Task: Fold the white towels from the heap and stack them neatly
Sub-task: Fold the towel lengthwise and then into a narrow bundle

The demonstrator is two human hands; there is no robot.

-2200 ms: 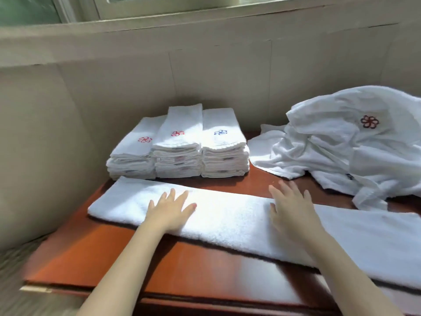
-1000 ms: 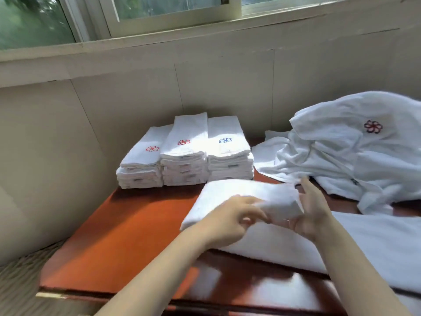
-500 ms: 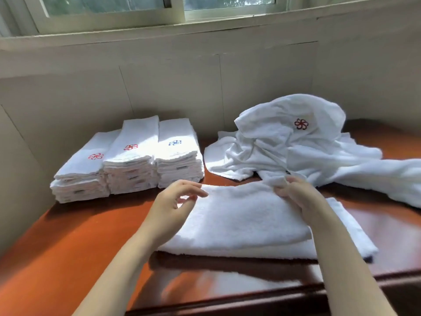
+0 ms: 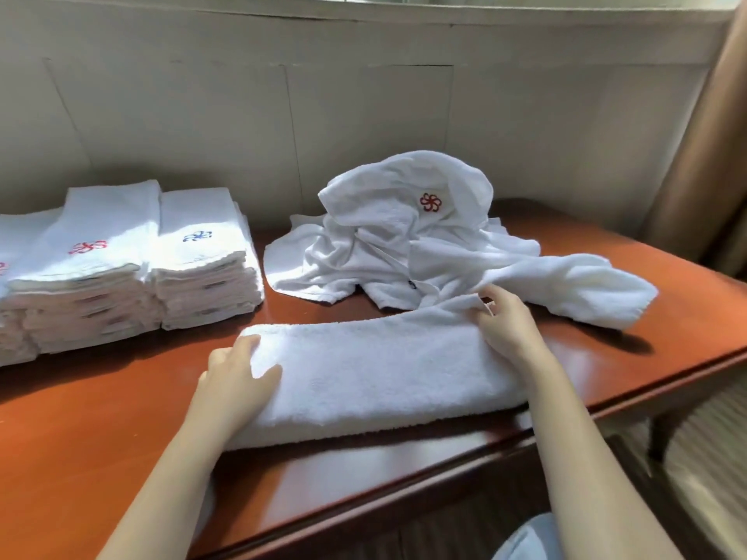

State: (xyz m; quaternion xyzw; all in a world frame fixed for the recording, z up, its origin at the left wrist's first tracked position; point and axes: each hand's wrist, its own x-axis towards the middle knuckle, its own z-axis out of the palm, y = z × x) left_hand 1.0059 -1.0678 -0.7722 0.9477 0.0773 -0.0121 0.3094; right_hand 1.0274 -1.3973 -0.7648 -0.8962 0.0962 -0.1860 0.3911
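A white towel [image 4: 376, 373], folded into a thick band, lies across the front of the wooden table [image 4: 101, 422]. My left hand [image 4: 234, 381] rests flat on its left end, fingers straight. My right hand [image 4: 509, 329] is at the right end, and its fingertips pinch the slightly raised far corner. Behind the band sits the heap of loose white towels [image 4: 404, 244], with a red flower emblem on top. Stacks of folded towels [image 4: 198, 268] stand at the back left, side by side, with red and blue emblems.
A beige panelled wall [image 4: 364, 115] closes off the table's far side. A brown curtain [image 4: 703, 147] hangs at the right. The table's front edge runs just below the towel, and its right corner drops off to carpeted floor [image 4: 699, 458].
The long towel strip was folded over from its left end into a short thick band. My hands have moved apart to its two ends, and the view has swung to the right.
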